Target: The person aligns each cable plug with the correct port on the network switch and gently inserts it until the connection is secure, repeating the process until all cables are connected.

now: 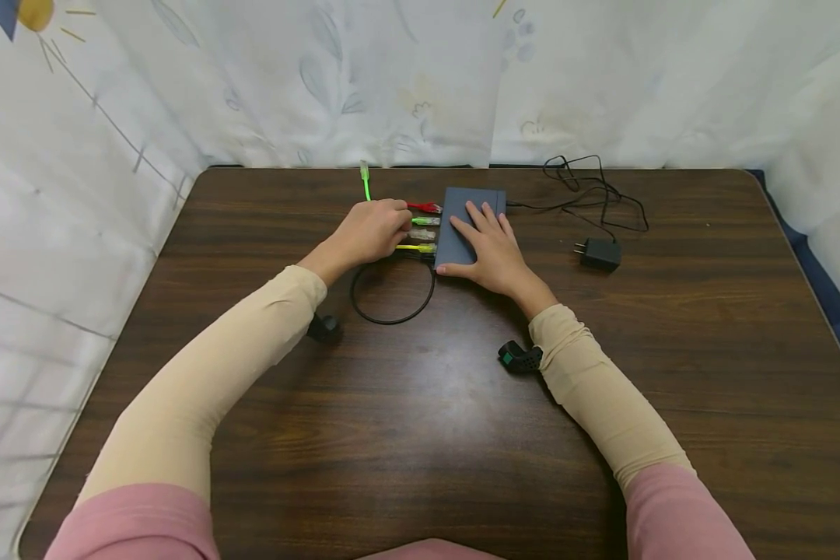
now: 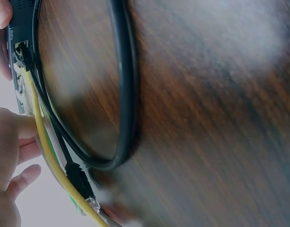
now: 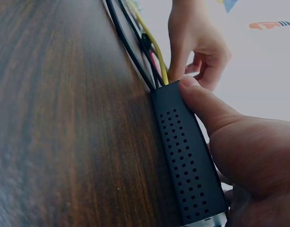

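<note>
A dark wooden table [image 1: 420,435] carries a grey box [image 1: 465,225], cables [image 1: 392,315] and an adapter [image 1: 600,254].

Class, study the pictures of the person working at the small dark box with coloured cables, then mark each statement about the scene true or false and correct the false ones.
1. The right hand lies flat on the dark box. True.
2. The left hand is at the coloured cable plugs. True.
3. The power adapter is plugged into a wall socket. False: it lies loose on the table.
4. A black cable forms a loop near the box. True.
5. The box stands on a white table. False: the table is dark wood.
</note>
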The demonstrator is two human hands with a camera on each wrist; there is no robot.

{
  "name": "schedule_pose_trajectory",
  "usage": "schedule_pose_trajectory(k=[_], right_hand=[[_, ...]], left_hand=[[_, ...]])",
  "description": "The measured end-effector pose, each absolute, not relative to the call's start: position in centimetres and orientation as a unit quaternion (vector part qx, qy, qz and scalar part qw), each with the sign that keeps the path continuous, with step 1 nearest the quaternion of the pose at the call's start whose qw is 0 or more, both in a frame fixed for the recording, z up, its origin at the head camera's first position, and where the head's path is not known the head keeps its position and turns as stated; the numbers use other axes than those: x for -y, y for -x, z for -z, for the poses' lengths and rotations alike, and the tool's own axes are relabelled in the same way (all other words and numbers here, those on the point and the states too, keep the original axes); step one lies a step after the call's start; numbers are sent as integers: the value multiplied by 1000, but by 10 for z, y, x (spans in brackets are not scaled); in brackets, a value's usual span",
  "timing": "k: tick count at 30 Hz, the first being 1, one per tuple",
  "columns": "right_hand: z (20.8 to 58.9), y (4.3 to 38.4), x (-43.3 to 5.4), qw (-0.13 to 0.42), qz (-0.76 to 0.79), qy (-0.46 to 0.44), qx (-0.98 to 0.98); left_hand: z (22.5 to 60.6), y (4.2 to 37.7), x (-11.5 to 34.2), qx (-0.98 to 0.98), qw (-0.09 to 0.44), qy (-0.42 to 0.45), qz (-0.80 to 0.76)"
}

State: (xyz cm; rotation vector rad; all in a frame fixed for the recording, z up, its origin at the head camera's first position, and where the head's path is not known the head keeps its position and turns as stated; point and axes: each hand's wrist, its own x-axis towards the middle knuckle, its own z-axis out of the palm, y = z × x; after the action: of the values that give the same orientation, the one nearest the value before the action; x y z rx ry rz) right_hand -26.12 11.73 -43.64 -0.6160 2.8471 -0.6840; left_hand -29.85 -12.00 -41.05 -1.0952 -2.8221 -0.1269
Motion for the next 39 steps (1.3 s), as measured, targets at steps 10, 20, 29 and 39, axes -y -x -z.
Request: schedule_pose_trajectory(k=[10,20,29,39], right_hand=[[437,261,-118,72,241,205,-946],[437,261,-118,70,251,209,-943],[438,262,-117,68,254,212,-941],[438,262,-118,70,252,213,-941]], left_hand=[[410,297,115,926,54,370,47],[411,300,113,930,49,362,48],[413,301,114,932,45,357,55],[416,301,115,930,61,358,58]])
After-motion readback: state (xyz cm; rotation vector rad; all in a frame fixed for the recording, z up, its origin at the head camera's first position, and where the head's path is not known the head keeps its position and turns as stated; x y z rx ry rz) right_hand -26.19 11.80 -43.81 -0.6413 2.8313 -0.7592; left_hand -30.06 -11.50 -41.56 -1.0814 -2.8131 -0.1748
